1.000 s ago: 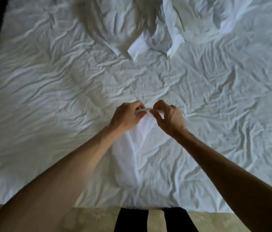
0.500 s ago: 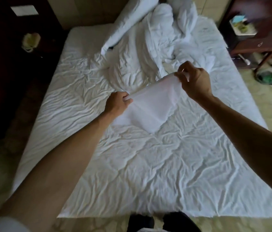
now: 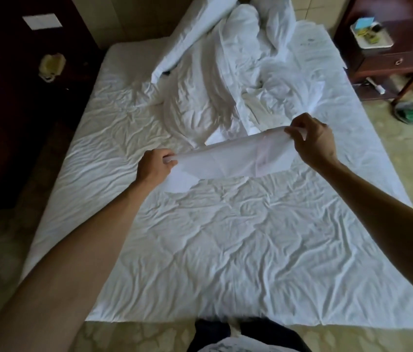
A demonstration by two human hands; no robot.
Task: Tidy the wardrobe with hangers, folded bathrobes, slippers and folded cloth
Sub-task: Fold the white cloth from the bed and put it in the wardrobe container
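Left hand [image 3: 153, 167] pinches one end of the white cloth [image 3: 233, 161]; right hand [image 3: 312, 142] grips the other end, higher and farther off. Between them it stretches, apparently clear of the bed [image 3: 200, 250] beneath.

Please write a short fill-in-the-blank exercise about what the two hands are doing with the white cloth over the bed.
1. The white cloth is stretched between ____ hands.
2. The right hand pinches the cloth's end that is ____ in the picture than the end in the left hand.
3. Beneath the cloth lies a wrinkled white ____.
4. The crumpled duvet is heaped at the ____ end of the bed.

Missing words: two; higher; bed sheet; far
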